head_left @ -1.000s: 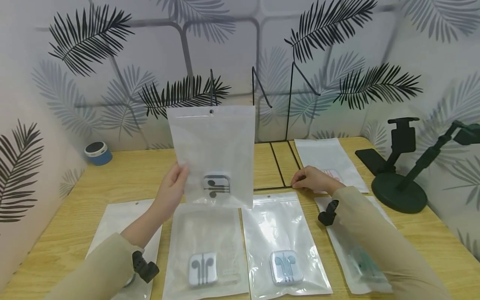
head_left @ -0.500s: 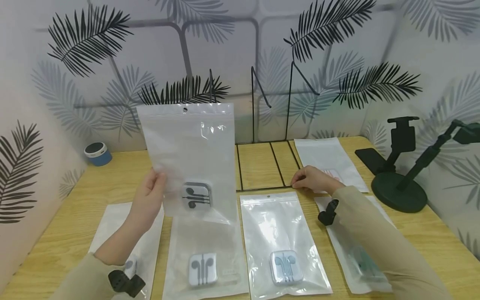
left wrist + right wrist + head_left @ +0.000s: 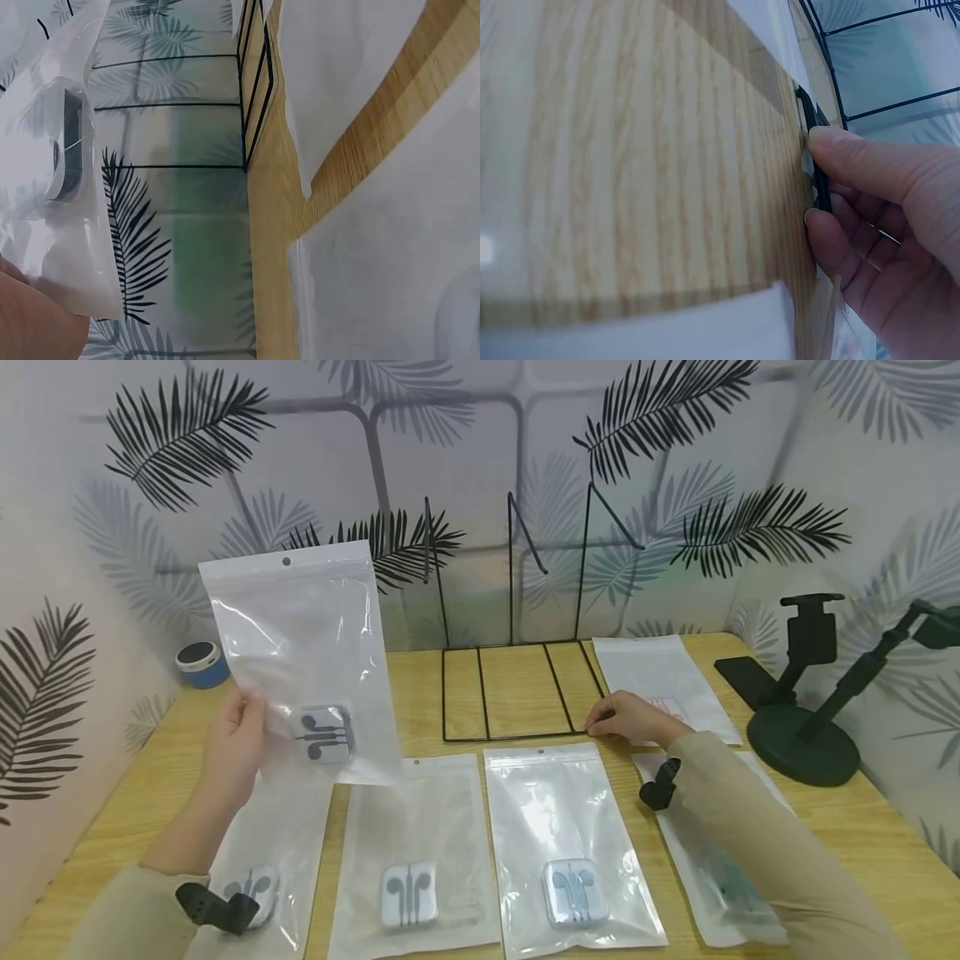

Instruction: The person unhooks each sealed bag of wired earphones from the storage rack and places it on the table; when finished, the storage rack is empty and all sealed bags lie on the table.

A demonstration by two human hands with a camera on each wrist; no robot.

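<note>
My left hand (image 3: pixel 228 747) grips the left edge of a white zip bag (image 3: pixel 292 618) and holds it upright above the table. Through the clear front shows a square earphone case (image 3: pixel 324 735) with dark earphones. In the left wrist view the bag (image 3: pixel 60 262) hangs at the left, thumb against its lower part. At the front right corner of a black wire display rack (image 3: pixel 517 737), my right hand (image 3: pixel 626 717) pinches the base wire. The right wrist view shows thumb and fingers closed round that wire (image 3: pixel 819 176). Three upright hooks rise from the rack's back.
Several more earphone bags lie flat: a left bag (image 3: pixel 296 835), a middle bag (image 3: pixel 416 814), one with blue earphones (image 3: pixel 540 793), a right bag (image 3: pixel 693 852) beneath my forearm, and one behind (image 3: pixel 637 664). A black phone stand (image 3: pixel 802 743) and blue round speaker (image 3: pixel 202 667) stand farther back.
My left hand has carried the bag leftward and slightly up, away from the rack's hooks, uncovering the rack's left side. My right hand stays at the rack's corner.
</note>
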